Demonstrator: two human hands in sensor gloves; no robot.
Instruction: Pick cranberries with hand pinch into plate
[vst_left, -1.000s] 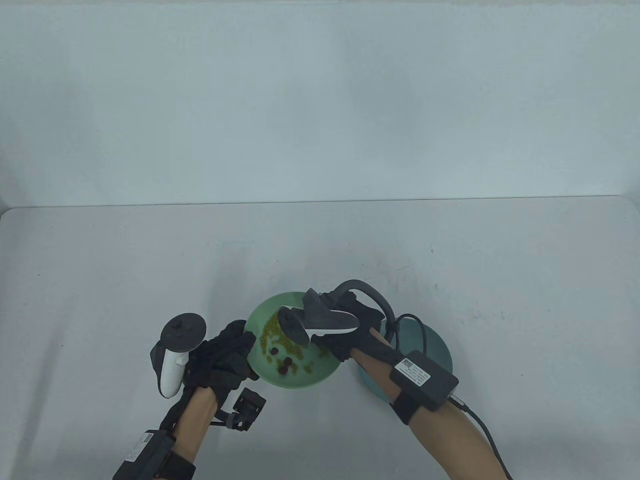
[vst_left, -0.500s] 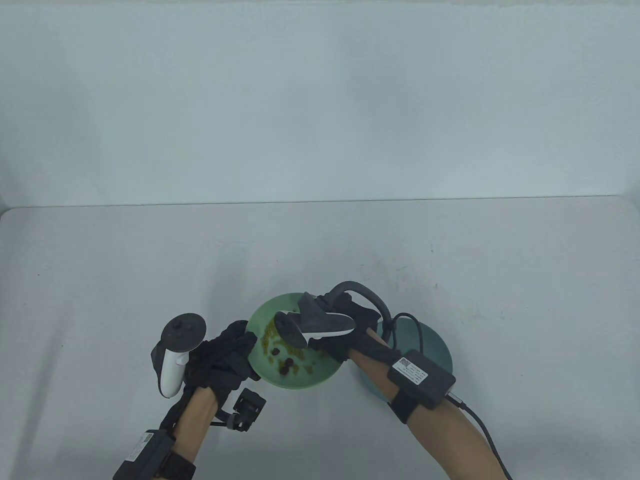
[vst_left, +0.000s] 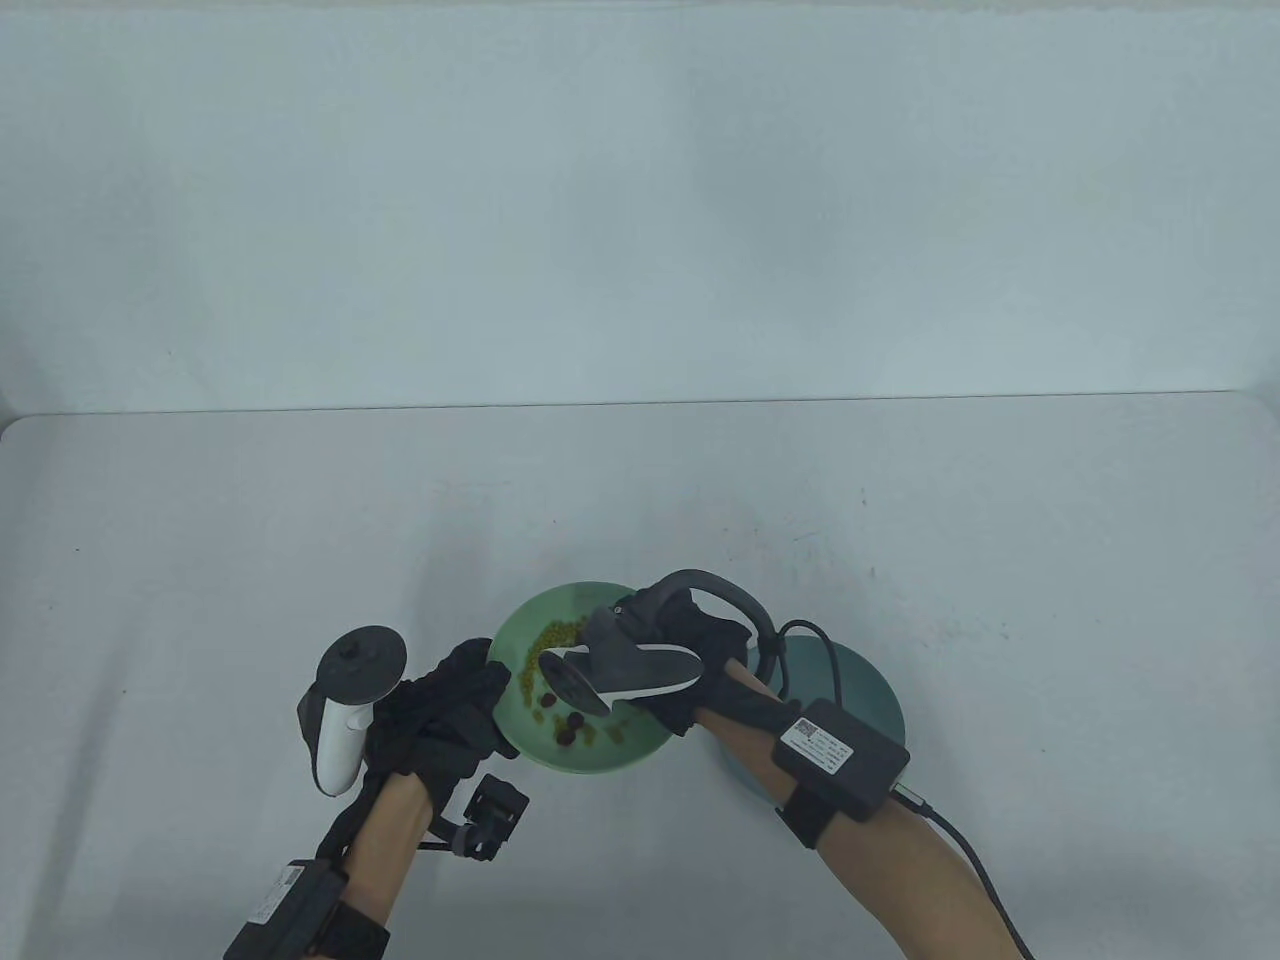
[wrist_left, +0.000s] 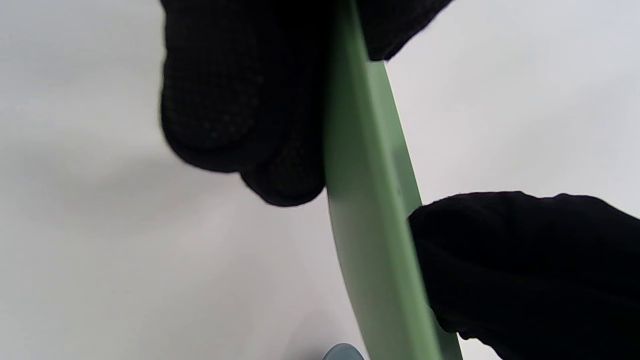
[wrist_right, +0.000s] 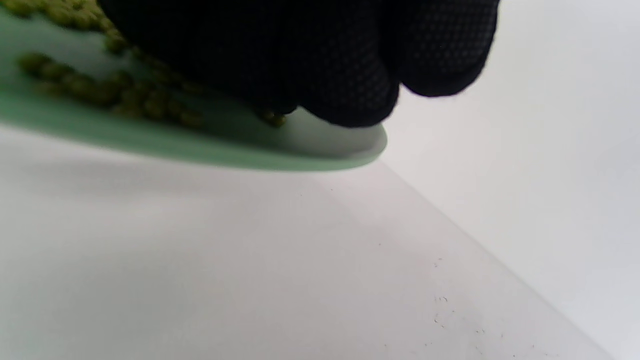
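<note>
1. The green plate (vst_left: 520, 625) sat near the table's (vst_left: 200, 520) front edge; behind it and out to both sides of it the tabletop was bare.
2. The blue plate (vst_left: 860, 690) lay just right of the green plate, mostly hidden under your right forearm; I couldn't tell what was in it.
3. The green plate held a scatter of small yellow-green beans (vst_left: 555, 635) toward its back-left, and a few dark cranberries (vst_left: 570, 728) near its front edge.
4. Your left hand (vst_left: 440, 710) gripped the green plate's left rim; the left wrist view showed fingers (wrist_left: 240, 100) on one face of the rim and the thumb on the other.
5. Your right hand (vst_left: 690, 650) hung over the green plate's right half, with fingertips (wrist_right: 345, 95) bunched down close to the beans by the rim. Whether they pinched anything, I couldn't tell.
</note>
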